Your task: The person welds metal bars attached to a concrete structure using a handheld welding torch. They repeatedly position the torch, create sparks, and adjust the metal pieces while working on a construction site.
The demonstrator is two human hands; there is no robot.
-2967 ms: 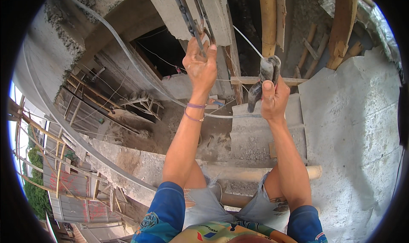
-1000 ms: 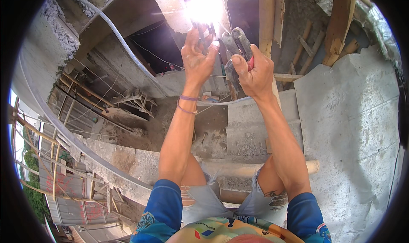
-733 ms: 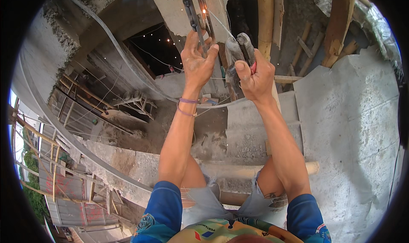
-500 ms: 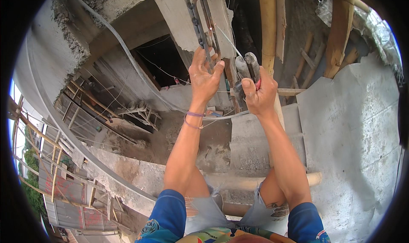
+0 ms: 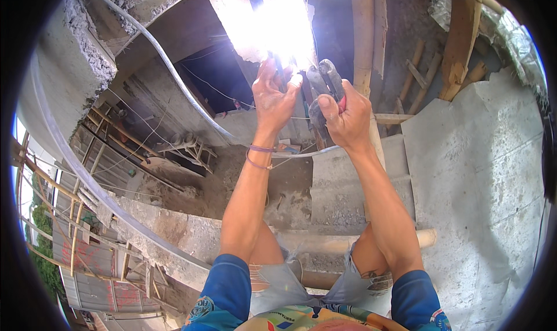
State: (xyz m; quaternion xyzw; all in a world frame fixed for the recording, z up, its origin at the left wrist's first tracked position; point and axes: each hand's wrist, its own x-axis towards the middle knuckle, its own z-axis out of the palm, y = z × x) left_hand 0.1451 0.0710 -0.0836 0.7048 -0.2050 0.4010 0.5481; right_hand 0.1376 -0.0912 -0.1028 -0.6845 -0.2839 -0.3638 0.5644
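Note:
My left hand (image 5: 272, 101) is closed around the lower end of the steel rods (image 5: 281, 69), which run up into a blinding white welding glare (image 5: 284, 32). That glare hides most of the rods and the exact contact point. To the right, my right hand (image 5: 349, 113) grips a dark, worn welding electrode holder (image 5: 329, 78), its jaws pointing up beside the left fingertips. A bit of red shows at its handle. The thin electrode is lost in the brightness.
Below me lies a dusty floor with a small wooden bench (image 5: 194, 151). A bamboo pole (image 5: 348, 244) crosses by my knees, and another (image 5: 363, 29) stands upright ahead. Grey sheeting (image 5: 476, 203) covers the right side. A grey conduit (image 5: 168, 64) curves along the left, near rough concrete (image 5: 87, 35).
A bright arc has lit up at the rods, where they were plainly visible before. The right hand and electrode holder have shifted slightly left, closer to the left hand.

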